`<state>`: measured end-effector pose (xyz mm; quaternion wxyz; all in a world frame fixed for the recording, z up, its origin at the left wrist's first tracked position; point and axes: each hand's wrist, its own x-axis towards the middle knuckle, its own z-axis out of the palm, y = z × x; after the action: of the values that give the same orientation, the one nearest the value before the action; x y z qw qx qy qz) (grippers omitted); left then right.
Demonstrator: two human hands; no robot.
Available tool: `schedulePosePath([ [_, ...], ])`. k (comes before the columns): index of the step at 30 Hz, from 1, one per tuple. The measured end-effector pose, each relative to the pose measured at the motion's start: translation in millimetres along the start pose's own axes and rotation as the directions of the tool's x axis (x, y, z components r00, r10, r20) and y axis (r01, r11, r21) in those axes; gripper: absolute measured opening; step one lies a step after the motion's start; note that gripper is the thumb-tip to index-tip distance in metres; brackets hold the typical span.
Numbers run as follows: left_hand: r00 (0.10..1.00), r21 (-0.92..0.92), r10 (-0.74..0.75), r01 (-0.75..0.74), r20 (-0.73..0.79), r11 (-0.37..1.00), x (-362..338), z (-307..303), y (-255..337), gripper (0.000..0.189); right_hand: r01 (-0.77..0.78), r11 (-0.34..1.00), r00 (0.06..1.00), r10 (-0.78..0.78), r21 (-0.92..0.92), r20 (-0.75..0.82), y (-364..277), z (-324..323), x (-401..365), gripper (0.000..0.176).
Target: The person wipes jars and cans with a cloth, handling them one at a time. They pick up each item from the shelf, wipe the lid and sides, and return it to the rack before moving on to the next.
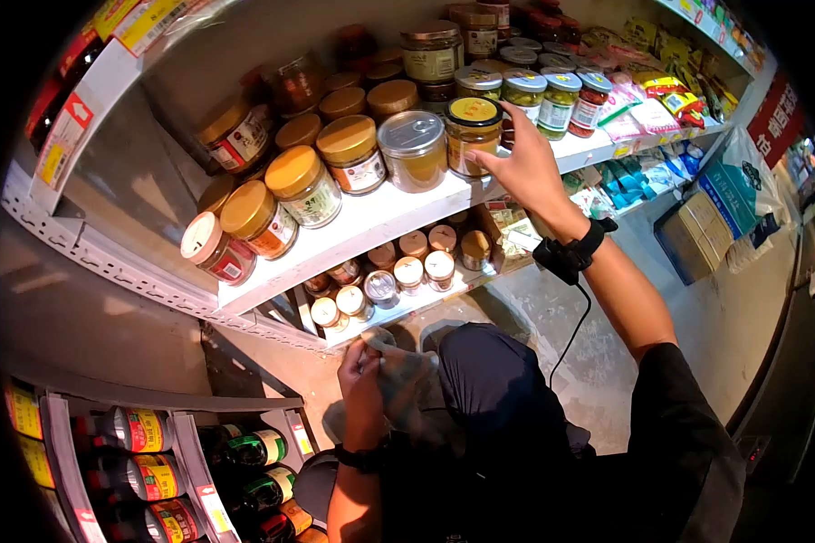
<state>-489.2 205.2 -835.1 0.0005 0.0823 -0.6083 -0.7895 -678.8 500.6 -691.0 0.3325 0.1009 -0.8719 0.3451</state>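
Observation:
My right hand [527, 163] is wrapped around a glass jar [472, 152] with a black-and-yellow lid, at the front edge of the upper shelf. The jar stands upright, and its contents look brownish. Directly to its left is a jar with a clear silvery lid [412, 149]; to its right are jars with silver lids [560, 101]. Low in front of my body, my left hand [362, 385] is closed, fingers pinched together. A greyish, crumpled-looking thing [401, 380] lies against its fingers, too blurred to name.
Gold-lidded jars [295, 185] line the upper shelf [353, 235], with packets [647, 95] farther right. Smaller jars [409, 273] fill the lower shelf. Dark bottles [158, 475] occupy a rack at lower left. A cardboard box [697, 231] and plastic bag [752, 172] are at right.

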Motion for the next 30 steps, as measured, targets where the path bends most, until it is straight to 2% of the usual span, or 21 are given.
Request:
schedulePosePath([
  [1,1.000,-0.048,-0.012,0.013,0.022,0.999,0,0,-1,0.021,-0.006,1.000,1.000,0.006,-0.007,-0.001,4,-3,-1,0.074],
  [3,1.000,-0.027,0.009,-0.008,0.016,1.000,2,1,-3,0.020,0.044,0.999,0.999,-0.044,0.007,-0.004,13,-8,5,0.066],
  [4,0.999,-0.009,0.034,-0.034,0.002,0.999,2,1,-4,0.020,0.063,0.997,0.997,-0.061,0.037,-0.051,15,-16,11,0.055],
  [7,0.999,-0.069,-0.024,0.025,0.022,0.997,-2,6,8,0.021,0.319,0.944,0.935,-0.327,-0.079,-0.136,24,-37,41,0.043],
  [8,0.999,-0.070,-0.031,0.033,0.022,0.997,-2,5,7,0.021,0.385,0.915,0.913,-0.397,-0.122,-0.093,27,-41,51,0.042],
  [9,1.000,-0.080,-0.009,0.010,0.014,0.997,-2,3,4,0.021,0.422,0.890,0.905,-0.424,-0.174,0.027,36,-44,65,0.045],
  [11,1.000,-0.092,0.017,-0.017,0.008,0.996,-1,0,0,0.021,0.444,0.882,0.887,-0.408,-0.156,0.217,40,-49,81,0.048],
  [12,1.000,-0.050,0.023,-0.023,-0.001,0.998,-1,-1,-1,0.021,0.447,0.880,0.885,-0.411,-0.157,0.216,41,-51,86,0.048],
  [14,0.999,-0.008,0.036,-0.036,-0.015,0.999,1,-7,-6,0.021,0.355,0.893,0.879,-0.218,-0.276,0.424,34,-53,93,0.052],
  [18,0.998,0.051,0.049,-0.048,-0.031,0.998,0,-9,-8,0.021,0.355,0.874,0.874,-0.184,-0.333,0.449,33,-49,97,0.060],
  [21,0.998,0.071,0.044,-0.040,-0.052,0.997,-2,-2,-2,0.020,0.414,0.835,0.837,-0.193,-0.363,0.512,32,-47,102,0.068],
  [23,0.997,0.089,0.043,-0.037,-0.063,0.995,-3,1,0,0.020,0.522,0.771,0.788,-0.272,-0.364,0.553,32,-45,107,0.073],
  [24,0.997,0.092,0.039,-0.033,-0.065,0.995,-4,2,1,0.019,0.522,0.771,0.788,-0.272,-0.364,0.553,36,-43,111,0.073],
  [26,0.997,0.093,0.039,-0.032,-0.067,0.995,-3,1,-1,0.018,0.656,0.702,0.705,-0.438,-0.278,0.557,44,-37,120,0.074],
  [30,0.997,0.123,0.072,-0.069,-0.021,0.990,-5,-1,-2,0.017,0.628,0.726,0.699,-0.368,-0.279,0.614,39,-31,132,0.075],
])
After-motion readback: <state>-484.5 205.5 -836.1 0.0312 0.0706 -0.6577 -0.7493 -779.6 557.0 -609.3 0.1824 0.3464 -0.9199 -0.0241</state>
